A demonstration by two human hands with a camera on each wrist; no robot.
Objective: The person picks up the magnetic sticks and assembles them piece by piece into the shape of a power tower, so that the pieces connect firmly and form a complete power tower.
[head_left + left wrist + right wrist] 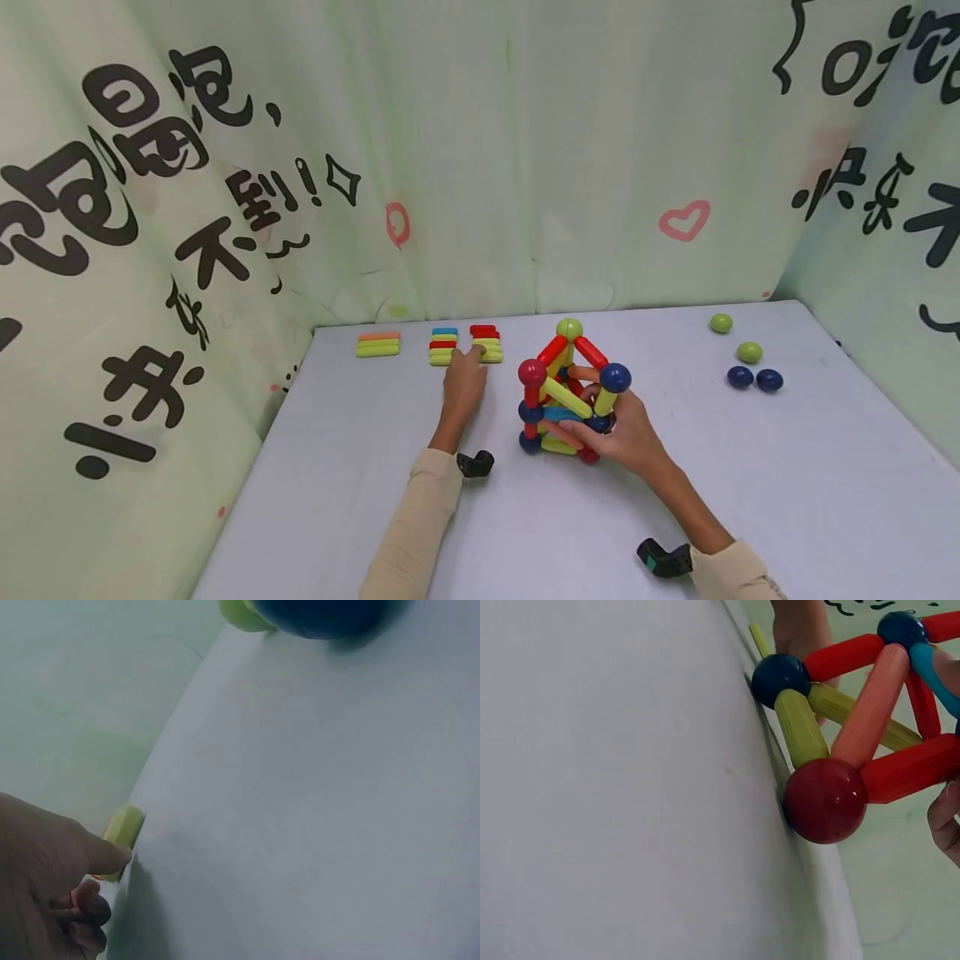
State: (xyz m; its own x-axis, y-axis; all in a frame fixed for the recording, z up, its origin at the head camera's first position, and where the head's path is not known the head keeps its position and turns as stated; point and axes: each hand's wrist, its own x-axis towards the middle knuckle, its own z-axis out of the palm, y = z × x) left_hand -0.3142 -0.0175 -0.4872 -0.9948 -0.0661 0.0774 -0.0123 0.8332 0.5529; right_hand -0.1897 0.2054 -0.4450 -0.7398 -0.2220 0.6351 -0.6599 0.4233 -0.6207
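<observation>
A magnetic stick-and-ball structure (566, 412) of red, yellow-green, orange and blue sticks joined by coloured balls stands in the middle of the table. My right hand (630, 433) grips its right side, thumb in front and fingers reaching among the sticks. The structure's dark red ball (825, 800) shows large in the right wrist view. Farther back, my left hand (464, 387) is at the sorted sticks. In the left wrist view its thumb lies against a yellow-green stick (124, 829), pinching it; the index finger is hidden behind.
Left of my left hand lie a group of blue, red and yellow-green sticks (443, 345) and a group of orange and yellow-green ones (378, 344). Green balls (722, 323) and dark blue balls (740, 377) sit at the back right. A curtain (525, 167) hangs behind the table.
</observation>
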